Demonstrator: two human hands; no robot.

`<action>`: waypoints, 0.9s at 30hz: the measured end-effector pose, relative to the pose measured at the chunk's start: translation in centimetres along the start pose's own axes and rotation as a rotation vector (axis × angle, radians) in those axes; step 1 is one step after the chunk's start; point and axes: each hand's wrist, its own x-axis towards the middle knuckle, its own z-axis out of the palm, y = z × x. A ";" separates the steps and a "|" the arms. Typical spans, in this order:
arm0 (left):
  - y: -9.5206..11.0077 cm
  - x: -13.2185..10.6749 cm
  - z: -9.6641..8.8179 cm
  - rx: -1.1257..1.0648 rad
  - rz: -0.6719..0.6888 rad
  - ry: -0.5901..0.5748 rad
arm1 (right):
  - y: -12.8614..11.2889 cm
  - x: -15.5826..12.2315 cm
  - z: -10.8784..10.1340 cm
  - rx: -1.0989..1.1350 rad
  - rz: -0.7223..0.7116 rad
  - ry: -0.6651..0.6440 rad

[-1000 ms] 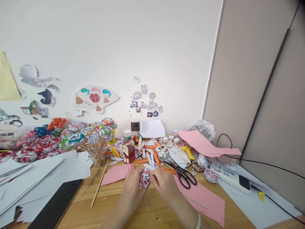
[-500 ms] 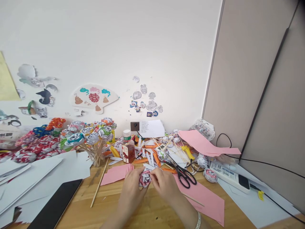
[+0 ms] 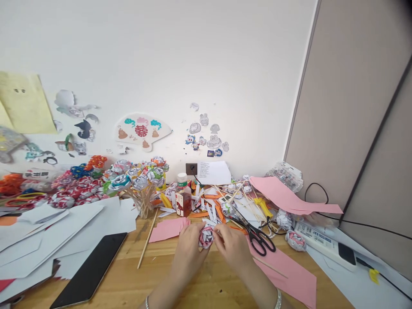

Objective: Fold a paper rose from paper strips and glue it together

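A pink and white paper flower (image 3: 206, 237) sits between my two hands, low over the wooden table (image 3: 206, 285). My left hand (image 3: 189, 244) is closed round the flower's left side, its thumb below. At the flower's right edge, my right hand (image 3: 229, 243) has its thumb and fingers pinched together on the paper. Just left of my left hand lie small pink paper pieces (image 3: 165, 230). Black-handled scissors (image 3: 257, 236) rest to the right on a large pink sheet (image 3: 294, 274), where a thin wooden stick (image 3: 270, 267) also lies.
A black tablet (image 3: 90, 270) and white sheets (image 3: 74, 244) cover the left. Behind stand a brown-labelled bottle (image 3: 183, 199) and a bunch of paper flowers on sticks (image 3: 141, 182). Orange and white scraps (image 3: 209, 206) are heaped at the back. A power strip (image 3: 325, 245) lies right.
The whole view has turned slightly left, so everything shifts right in the picture. Both hands stay on the paper flower, with hardly any change in grip.
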 end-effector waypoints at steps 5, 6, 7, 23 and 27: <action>-0.1 -0.1 0.1 -0.008 -0.012 -0.007 | -0.2 -0.1 0.0 0.022 0.033 -0.060; -0.1 -0.2 0.1 -0.008 -0.013 -0.009 | -0.2 -0.1 0.0 0.040 0.046 -0.064; -0.2 -0.2 0.1 -0.007 -0.012 -0.008 | -0.2 -0.2 0.0 0.061 0.059 -0.064; -0.6 -0.5 0.5 -0.011 -0.017 0.021 | -0.4 -0.2 -0.2 -0.028 -0.127 0.065; -0.5 -0.5 0.4 -0.021 -0.038 0.016 | -0.3 -0.4 -0.1 -0.084 -0.173 0.007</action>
